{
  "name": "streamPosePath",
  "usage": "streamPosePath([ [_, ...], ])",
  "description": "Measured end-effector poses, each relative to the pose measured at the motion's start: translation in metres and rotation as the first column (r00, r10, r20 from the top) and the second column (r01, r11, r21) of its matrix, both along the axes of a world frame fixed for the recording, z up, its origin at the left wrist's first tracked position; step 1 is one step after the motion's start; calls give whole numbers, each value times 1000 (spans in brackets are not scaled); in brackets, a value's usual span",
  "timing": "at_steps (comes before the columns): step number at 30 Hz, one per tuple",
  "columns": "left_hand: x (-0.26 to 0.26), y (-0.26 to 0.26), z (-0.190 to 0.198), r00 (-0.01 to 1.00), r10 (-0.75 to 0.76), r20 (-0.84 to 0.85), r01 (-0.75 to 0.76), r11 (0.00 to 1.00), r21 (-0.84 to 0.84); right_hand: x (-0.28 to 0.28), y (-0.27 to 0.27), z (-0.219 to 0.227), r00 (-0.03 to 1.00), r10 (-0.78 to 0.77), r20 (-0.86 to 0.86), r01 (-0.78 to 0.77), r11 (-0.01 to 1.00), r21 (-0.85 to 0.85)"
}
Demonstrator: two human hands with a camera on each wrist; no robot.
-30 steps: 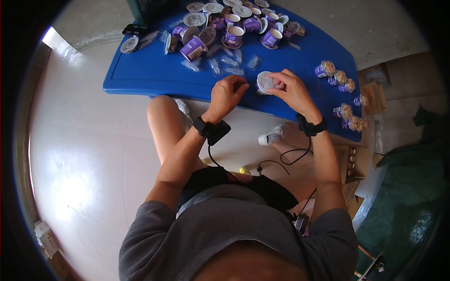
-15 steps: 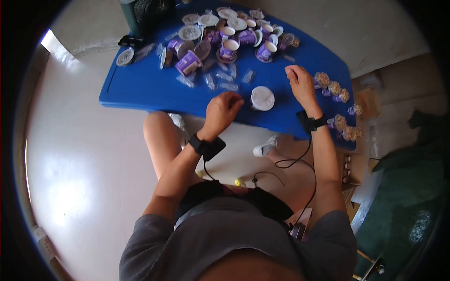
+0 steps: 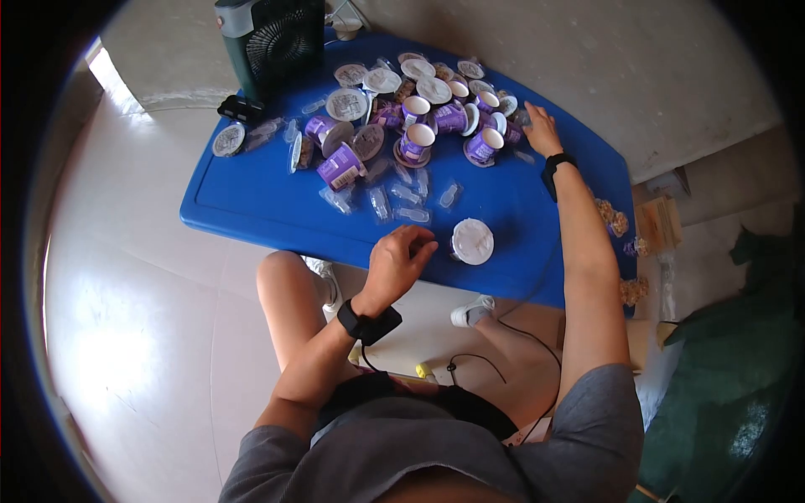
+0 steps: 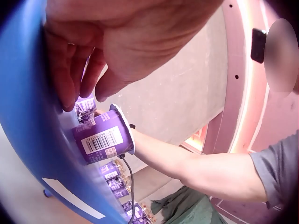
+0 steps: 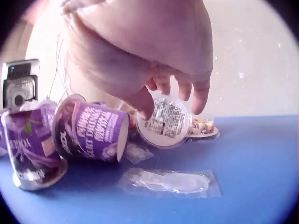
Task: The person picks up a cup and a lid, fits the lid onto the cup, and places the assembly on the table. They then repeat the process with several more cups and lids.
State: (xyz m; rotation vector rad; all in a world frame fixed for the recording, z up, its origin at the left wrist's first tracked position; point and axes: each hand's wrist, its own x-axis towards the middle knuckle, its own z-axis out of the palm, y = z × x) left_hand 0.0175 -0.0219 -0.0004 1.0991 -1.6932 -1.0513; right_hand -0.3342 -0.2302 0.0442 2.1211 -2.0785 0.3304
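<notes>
My left hand (image 3: 397,261) hovers at the table's near edge, its fingers loosely bent and holding nothing. Just right of it stands a purple yogurt cup (image 4: 100,137) with a white lid (image 3: 473,241) on top. My right hand (image 3: 545,132) reaches to the right end of the pile. In the right wrist view its spread fingers hang over a round topping tub (image 5: 163,122) with a printed lid, thumb at the left and fingers at the right. Beside that tub lie a tipped purple cup (image 5: 96,130) and a wrapped spoon (image 5: 170,181).
Purple cups, lids and topping tubs (image 3: 347,105) crowd the back of the blue table (image 3: 251,197). Several wrapped spoons (image 3: 380,204) lie before them. A dark green fan (image 3: 281,46) stands at the back left. Cups topped with nuts (image 3: 619,222) line the right edge.
My right hand has let go of the lidded cup and moved far across to the pile's right end. The cup stays on the table; my left hand remains near it.
</notes>
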Motion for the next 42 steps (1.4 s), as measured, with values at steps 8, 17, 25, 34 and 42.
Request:
streamPosePath([
  [8, 1, 2, -3, 1000, 0, 2, 0, 999, -33, 10, 68, 16, 974, -226, -2, 225, 973, -56],
  [17, -9, 5, -6, 997, -31, -77, 24, 996, -85, 115, 221, 32, 924, 311, 224, -178, 867, -466],
  [25, -23, 14, -7, 980, -127, -156, 105, 984, -145, 154, 256, 11, 911, 412, 21, -350, 799, -490],
  [34, -26, 10, -16, 974, -145, -174, 128, 986, -107, 173, 274, -3, 886, 464, 8, -406, 784, -470],
  [42, -41, 1, -19, 839, -121, -531, 275, 936, 220, 170, 280, -8, 881, 462, 97, -374, 809, -454],
])
